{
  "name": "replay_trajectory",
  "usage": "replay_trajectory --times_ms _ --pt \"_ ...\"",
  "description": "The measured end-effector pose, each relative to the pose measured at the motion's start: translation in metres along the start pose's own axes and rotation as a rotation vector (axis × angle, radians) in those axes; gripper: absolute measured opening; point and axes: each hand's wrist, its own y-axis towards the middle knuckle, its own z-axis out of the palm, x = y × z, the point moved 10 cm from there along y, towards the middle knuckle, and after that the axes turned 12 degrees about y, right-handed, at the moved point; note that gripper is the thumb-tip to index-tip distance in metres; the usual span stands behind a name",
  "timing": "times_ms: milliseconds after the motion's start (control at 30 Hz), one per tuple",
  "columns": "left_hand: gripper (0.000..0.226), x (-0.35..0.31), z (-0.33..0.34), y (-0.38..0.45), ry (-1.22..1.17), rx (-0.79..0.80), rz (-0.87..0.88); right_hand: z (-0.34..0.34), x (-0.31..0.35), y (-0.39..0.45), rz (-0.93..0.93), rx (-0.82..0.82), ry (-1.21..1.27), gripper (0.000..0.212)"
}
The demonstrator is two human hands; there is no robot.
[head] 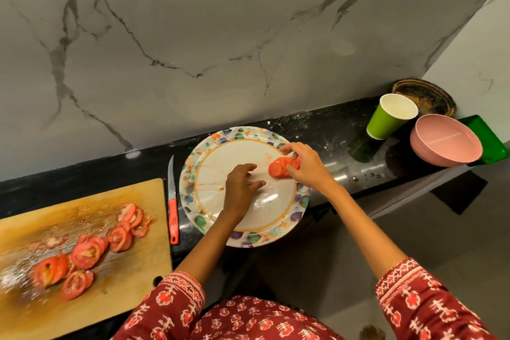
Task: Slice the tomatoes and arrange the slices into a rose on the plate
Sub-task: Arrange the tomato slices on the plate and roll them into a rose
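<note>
Fingers (289,171) of right hand (305,167) pinch tomato slices (278,169).

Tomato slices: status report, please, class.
Right hand grips tomato slice stack on plate. Left hand open, fingertips on plate. More slices on cutting board. Nothing blocking.

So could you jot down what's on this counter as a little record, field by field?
plate: floral plate on the black counter
right hand: right hand holds a stack of tomato slices on the plate
left hand: left hand over the plate, fingers relaxed, holding nothing
board: wooden cutting board left of the plate, with loose tomato slices
knife: red-handled knife between board and plate
far right: green cup, pink bowl
</note>
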Motion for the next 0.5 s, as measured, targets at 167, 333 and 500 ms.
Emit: replay_trajectory --times_ms 167,333,500 --pt "0.037 0.033 -0.065 -0.020 -0.022 -0.141 -0.010 0.054 0.054 0.002 -0.102 0.023 0.068 0.033" --pt "0.028 0.098 -0.142 -0.060 0.042 -0.282 -0.096 0.129 0.099 -0.004 -0.183 0.149 0.115 0.029" --pt "0.025 0.164 -0.206 -0.114 0.129 -0.370 -0.175 0.197 0.147 -0.014 -0.213 0.242 0.168 0.024"
